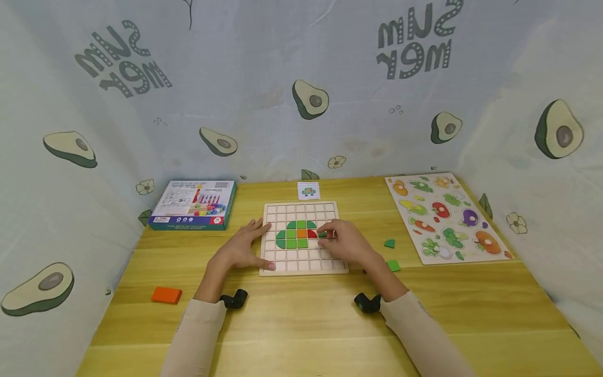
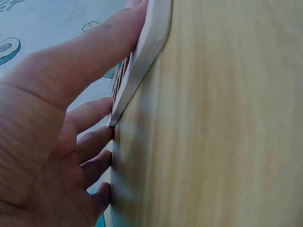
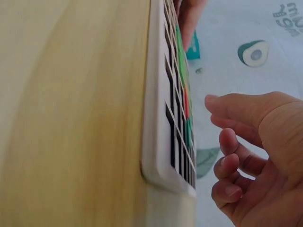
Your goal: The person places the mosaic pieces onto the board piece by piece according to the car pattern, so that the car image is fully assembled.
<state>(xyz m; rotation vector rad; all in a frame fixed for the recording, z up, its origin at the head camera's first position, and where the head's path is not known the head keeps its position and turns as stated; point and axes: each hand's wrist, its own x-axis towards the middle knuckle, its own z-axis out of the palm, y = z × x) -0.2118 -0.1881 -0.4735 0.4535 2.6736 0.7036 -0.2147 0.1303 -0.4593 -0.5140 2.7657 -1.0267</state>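
Observation:
A wooden grid board lies on the table. On it sit green squares, dark green rounded pieces, an orange square and a red rounded piece. My left hand rests on the board's left side, fingers spread, thumb at the near corner. Over the right part of the board is my right hand, its thumb and index finger around a dark green piece as seen from above. In the right wrist view those fingertips stand off the board, and nothing shows between them.
A small picture card lies behind the board. At the left are a boxed toy set and an orange block. To the right lie a dark green quarter piece, a green square piece and a vegetable puzzle board.

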